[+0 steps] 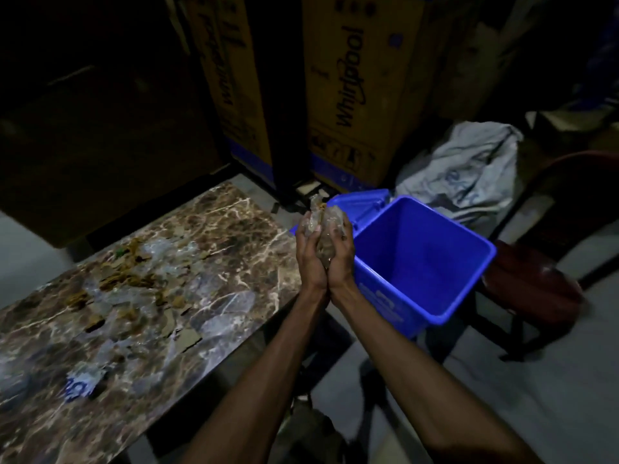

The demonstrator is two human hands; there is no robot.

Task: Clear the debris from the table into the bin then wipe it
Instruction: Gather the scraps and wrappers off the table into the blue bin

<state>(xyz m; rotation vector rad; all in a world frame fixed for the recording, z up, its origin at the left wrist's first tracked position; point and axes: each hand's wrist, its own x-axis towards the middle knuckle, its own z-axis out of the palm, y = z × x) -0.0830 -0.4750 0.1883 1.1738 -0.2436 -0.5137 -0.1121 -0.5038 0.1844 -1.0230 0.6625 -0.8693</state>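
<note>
My left hand (310,254) and my right hand (341,257) are cupped together around a bundle of crumpled clear plastic and brown scraps (326,222). They hold it just past the table's right edge, beside the near-left rim of the blue bin (425,256). The bin stands open with its lid hanging behind it. On the marble-patterned table (234,229) lie more debris (134,289): clear plastic pieces, cardboard bits and brown crumbs, plus a blue-printed wrapper (80,385) near the front.
Tall cardboard appliance boxes (348,95) stand behind the table and bin. A grey-white sack (469,172) lies to the right of the boxes. A dark red chair (536,289) stands right of the bin. Grey floor lies below my arms.
</note>
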